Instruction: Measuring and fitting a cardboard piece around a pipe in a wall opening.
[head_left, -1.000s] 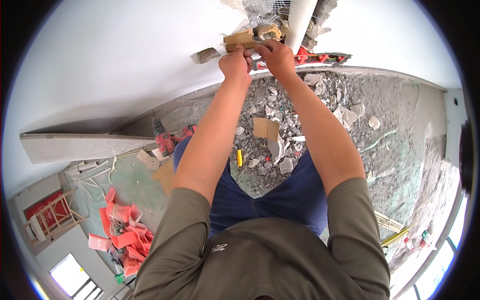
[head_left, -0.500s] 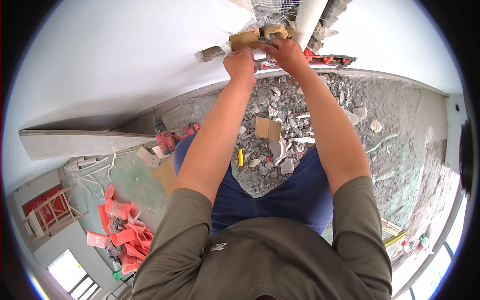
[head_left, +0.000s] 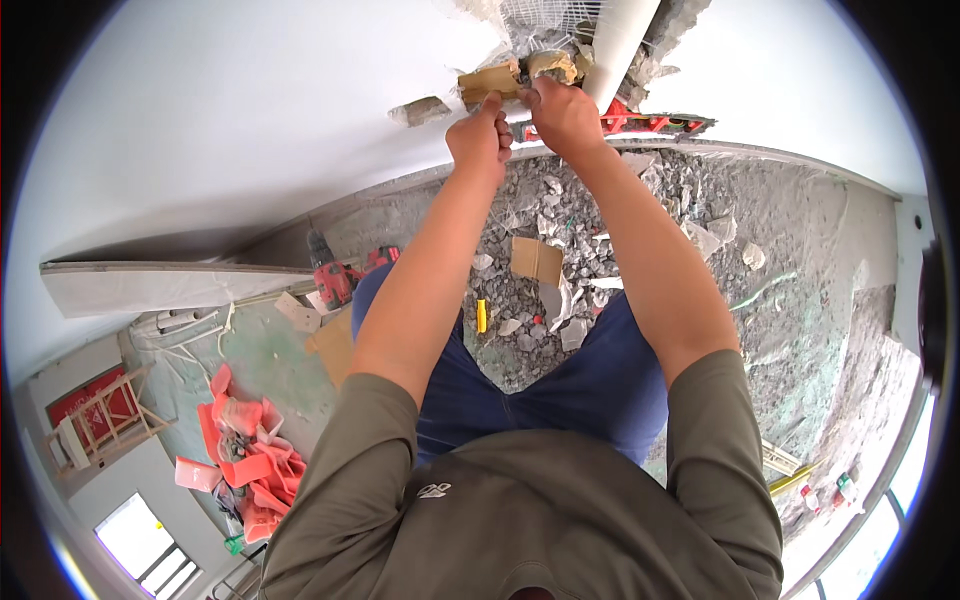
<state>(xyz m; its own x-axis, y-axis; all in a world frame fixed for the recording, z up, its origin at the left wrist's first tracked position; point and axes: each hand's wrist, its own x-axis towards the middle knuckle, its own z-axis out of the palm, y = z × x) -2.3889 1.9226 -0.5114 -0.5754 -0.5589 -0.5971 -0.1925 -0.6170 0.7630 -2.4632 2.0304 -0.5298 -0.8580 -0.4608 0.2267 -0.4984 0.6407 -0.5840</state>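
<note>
In front of me, a tan piece of cardboard (head_left: pixel 486 84) covers part of a broken-out opening in the white wall. My left hand (head_left: pixel 480 138) is just below it, fingers curled in, thumb pointing up against its lower edge; nothing shows in those fingers. My right hand (head_left: pixel 566 118) is closed at the cardboard's right end, where the fingertips seem to pinch it; the hand partly hides the grip. Crumpled brown material (head_left: pixel 554 66) sits in the hole just above the right hand. A white pipe (head_left: pixel 620 48) rises beside it.
A long red tool like a spirit level (head_left: pixel 655 123) lies along the wall base behind my right hand. Rubble (head_left: pixel 520 325) and a cardboard scrap (head_left: pixel 537 259) cover the floor between my legs. A red cordless drill (head_left: pixel 334 284) and red plastic pieces (head_left: pixel 255 470) are at left.
My left hand has drawn slightly down and left, its thumb now raised and its fingers showing curled. The right hand has shifted slightly left and down, staying by the cardboard's right end.
</note>
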